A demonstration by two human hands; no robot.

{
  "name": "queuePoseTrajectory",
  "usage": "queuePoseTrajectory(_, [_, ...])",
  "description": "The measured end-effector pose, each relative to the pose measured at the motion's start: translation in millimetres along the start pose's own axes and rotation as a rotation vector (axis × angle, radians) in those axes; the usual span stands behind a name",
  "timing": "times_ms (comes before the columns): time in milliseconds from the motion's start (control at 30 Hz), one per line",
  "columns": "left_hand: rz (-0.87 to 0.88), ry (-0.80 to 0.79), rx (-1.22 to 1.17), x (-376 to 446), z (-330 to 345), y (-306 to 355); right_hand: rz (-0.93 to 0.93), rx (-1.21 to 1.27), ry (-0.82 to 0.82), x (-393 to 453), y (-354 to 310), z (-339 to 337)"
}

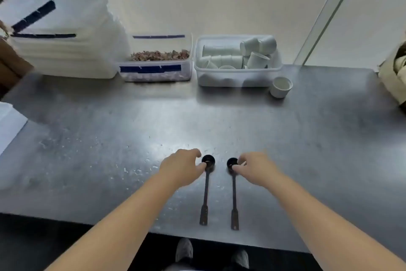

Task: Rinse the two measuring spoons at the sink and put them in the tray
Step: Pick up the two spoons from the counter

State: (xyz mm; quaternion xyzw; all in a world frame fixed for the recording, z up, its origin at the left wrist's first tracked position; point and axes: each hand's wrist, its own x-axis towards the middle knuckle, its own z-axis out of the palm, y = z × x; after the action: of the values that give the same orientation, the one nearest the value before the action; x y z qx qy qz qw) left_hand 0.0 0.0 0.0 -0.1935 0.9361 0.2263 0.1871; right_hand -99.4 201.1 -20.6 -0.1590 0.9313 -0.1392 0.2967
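Two black long-handled measuring spoons lie side by side on the steel counter (285, 149), bowls away from me and handles toward the front edge. My left hand (182, 167) pinches the bowl of the left spoon (206, 193) between thumb and fingers. My right hand (256, 168) does the same at the bowl of the right spoon (234, 196). Both spoons still rest flat on the counter. No sink or tray is in view.
Along the back stand a stack of white lidded boxes (63, 35), a clear box of brown flakes (157, 59), and a clear box of white cups (238, 59). A single white cup (280, 87) stands beside it. A glass partition (329, 18) rises at right.
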Motion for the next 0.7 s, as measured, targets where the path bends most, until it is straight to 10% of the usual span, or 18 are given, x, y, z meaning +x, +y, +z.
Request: queuePoseTrajectory(700, [-0.178, -0.106, -0.288, 59.2, 97.8, -17.2, 0.225, 0.393, -0.023, 31.2, 17.1, 94.8])
